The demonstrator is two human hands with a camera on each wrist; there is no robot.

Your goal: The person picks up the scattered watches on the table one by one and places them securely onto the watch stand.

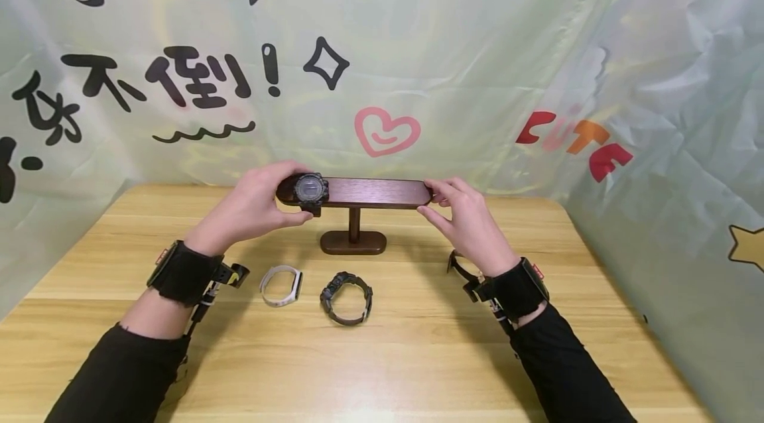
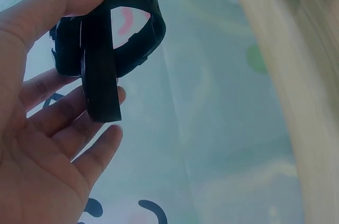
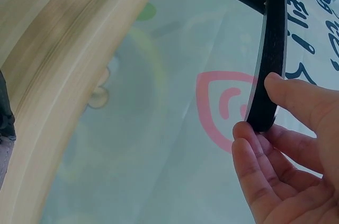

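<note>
Work in hand: watches going onto a wooden display stand point(image 1: 358, 192), a T-shaped bar on a post and oval foot, at the centre of the head view.
Done so far: one black watch point(image 1: 310, 189) sits looped round the left end of the bar, its face toward the camera.
Left to do: as I judge it, two more pieces lie unplaced on the table point(image 1: 418, 357), a white band point(image 1: 281, 285) and a dark watch point(image 1: 347, 298), both low and centre-left, in front of the stand's foot. Another dark strap point(image 1: 456, 265) shows partly behind the right wrist.
Left hand point(image 1: 253, 207): at the bar's left end, thumb over the strap and fingers curled loosely behind it, holding the black watch on the bar; the left wrist view shows the strap loop against the fingers point(image 2: 79, 123).
Right hand point(image 1: 468, 217): pinches the right tip of the bar between thumb and fingers, steadying it; the right wrist view shows the bar's edge held by the fingertips point(image 3: 254, 150).
Watch relative to the hands: under the left hand, well apart from the right, a bar's length between them.
</note>
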